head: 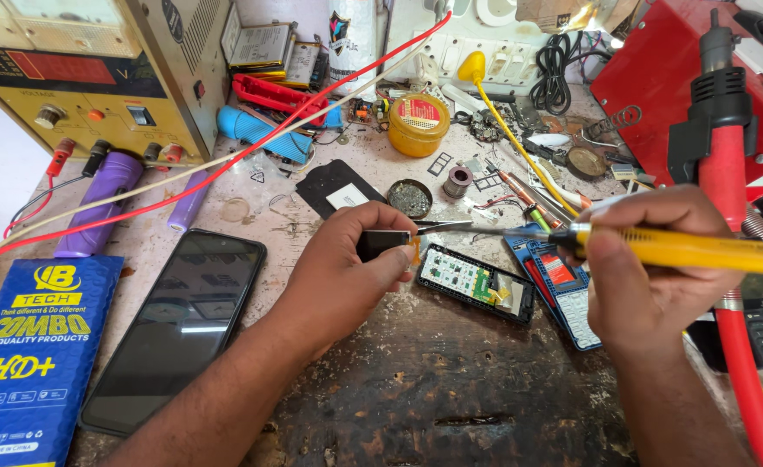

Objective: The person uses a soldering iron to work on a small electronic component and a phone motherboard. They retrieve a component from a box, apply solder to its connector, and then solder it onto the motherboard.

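Over workbench, soldering iron crosswise, tip leftward

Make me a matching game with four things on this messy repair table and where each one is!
Things:
1. soldering iron
2. smartphone
3. small black part
4. blue packet

Places:
A. lying flat on the table, dark screen up, left of the left hand
B. at the bottom left corner of the table
C. held in the right hand, yellow handle, tip pointing left
D. pinched in the left hand's fingers

Pairs: 1-C, 2-A, 3-D, 4-B
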